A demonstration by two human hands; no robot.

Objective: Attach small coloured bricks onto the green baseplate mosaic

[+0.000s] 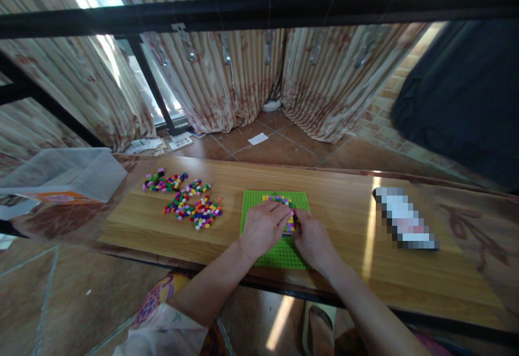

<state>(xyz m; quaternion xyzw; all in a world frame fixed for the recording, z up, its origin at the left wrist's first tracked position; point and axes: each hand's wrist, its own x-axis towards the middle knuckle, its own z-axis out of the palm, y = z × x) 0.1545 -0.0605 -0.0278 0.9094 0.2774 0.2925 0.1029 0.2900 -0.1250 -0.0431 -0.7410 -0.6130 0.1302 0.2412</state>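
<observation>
A green studded baseplate (255, 205) lies on the wooden table (348, 210) in front of me. A cluster of small coloured bricks (279, 200) is stuck on it near the far middle. My left hand (263, 226) rests on the plate with fingers curled over those bricks. My right hand (310, 237) sits beside it, fingertips pinched against the bricks' right edge. What the fingertips hold is hidden. A loose pile of small coloured bricks (190, 205) lies on the table to the left of the plate.
A clear plastic bag over an orange box (60, 180) sits at the table's left end. A blurred-out flat object (405, 218) lies to the right. A black metal bar (259, 13) crosses overhead. Curtains and tiled floor lie beyond.
</observation>
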